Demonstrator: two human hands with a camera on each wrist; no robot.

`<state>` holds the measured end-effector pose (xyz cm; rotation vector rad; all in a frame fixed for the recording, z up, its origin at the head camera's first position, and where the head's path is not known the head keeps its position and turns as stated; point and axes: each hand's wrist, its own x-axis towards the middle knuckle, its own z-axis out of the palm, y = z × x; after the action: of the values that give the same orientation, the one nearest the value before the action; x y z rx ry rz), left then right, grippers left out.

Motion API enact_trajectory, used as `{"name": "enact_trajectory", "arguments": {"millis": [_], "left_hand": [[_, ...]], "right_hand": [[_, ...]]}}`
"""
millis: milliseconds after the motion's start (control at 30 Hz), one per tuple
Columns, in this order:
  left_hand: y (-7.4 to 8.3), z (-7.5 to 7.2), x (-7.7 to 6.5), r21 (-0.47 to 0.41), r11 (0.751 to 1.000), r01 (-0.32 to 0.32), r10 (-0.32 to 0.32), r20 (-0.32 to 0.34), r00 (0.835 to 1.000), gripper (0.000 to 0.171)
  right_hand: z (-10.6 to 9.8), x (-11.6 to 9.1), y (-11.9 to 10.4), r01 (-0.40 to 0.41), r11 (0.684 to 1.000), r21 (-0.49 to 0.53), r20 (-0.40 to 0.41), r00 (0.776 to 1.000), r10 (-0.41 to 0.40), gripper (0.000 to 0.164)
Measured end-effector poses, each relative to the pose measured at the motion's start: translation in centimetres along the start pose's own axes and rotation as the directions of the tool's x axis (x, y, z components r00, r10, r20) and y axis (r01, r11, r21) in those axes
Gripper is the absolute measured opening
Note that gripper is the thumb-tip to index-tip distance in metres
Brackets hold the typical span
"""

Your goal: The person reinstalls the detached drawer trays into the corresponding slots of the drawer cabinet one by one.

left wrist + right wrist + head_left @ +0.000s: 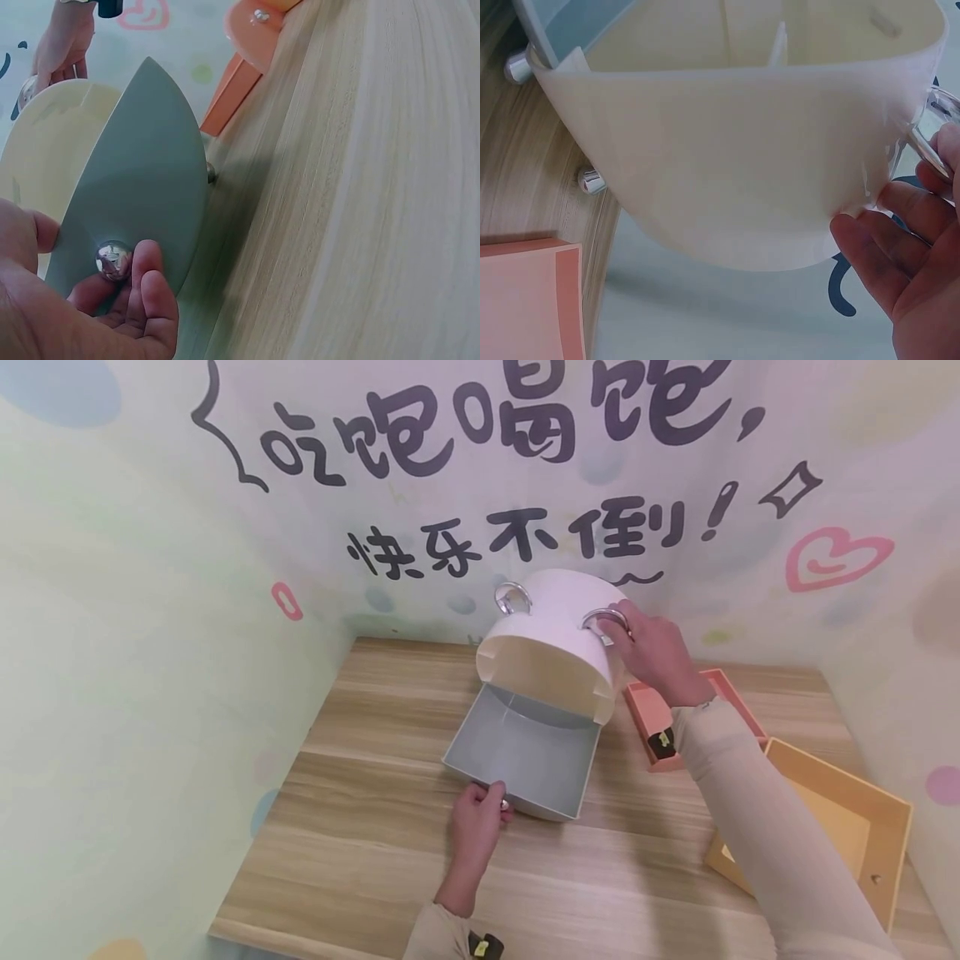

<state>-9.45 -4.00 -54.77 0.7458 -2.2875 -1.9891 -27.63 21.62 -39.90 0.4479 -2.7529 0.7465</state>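
Left hand [476, 822] gripping grey drawer [521, 750], lower centre; right hand [654, 647] holding metal handle [593, 615] of white casing [553, 620], just above centre

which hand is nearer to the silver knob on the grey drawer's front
Left. The left hand is right at the silver knob, its fingers curled beside it; the right hand is farther up, at a ring handle on the white housing.

Smooth plastic-looking white shell [727, 165], grey drawer [142, 172]; shiny metal knob [112, 259]; wood-grain tabletop [360, 810].
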Motion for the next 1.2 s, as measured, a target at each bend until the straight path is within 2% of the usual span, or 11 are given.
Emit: {"name": "enact_trajectory", "arguments": {"millis": [333,633,933,1200], "left_hand": [[0.02,-0.02,0.22,-0.034,0.999,-0.005,0.006,0.018,1.000,0.018],[-0.06,-0.20,-0.01,-0.016,1.000,-0.004,0.004,0.024,1.000,0.019],[0.05,-0.13,0.33,-0.004,1.000,0.005,-0.005,0.018,1.000,0.017],[0.71,0.11,0.18,-0.034,0.999,-0.001,0.003,0.059,0.998,0.019]], "right_hand": [[-0.08,-0.12,0.07,-0.008,1.000,0.004,0.000,1.000,0.008,0.031],[-0.12,-0.23,0.12,-0.001,1.000,0.001,-0.010,1.000,0.001,0.030],[-0.13,-0.23,0.20,0.009,1.000,0.001,-0.026,1.000,-0.009,0.028],[-0.14,-0.24,0.09,0.009,1.000,0.019,-0.023,1.000,-0.009,0.027]]}}
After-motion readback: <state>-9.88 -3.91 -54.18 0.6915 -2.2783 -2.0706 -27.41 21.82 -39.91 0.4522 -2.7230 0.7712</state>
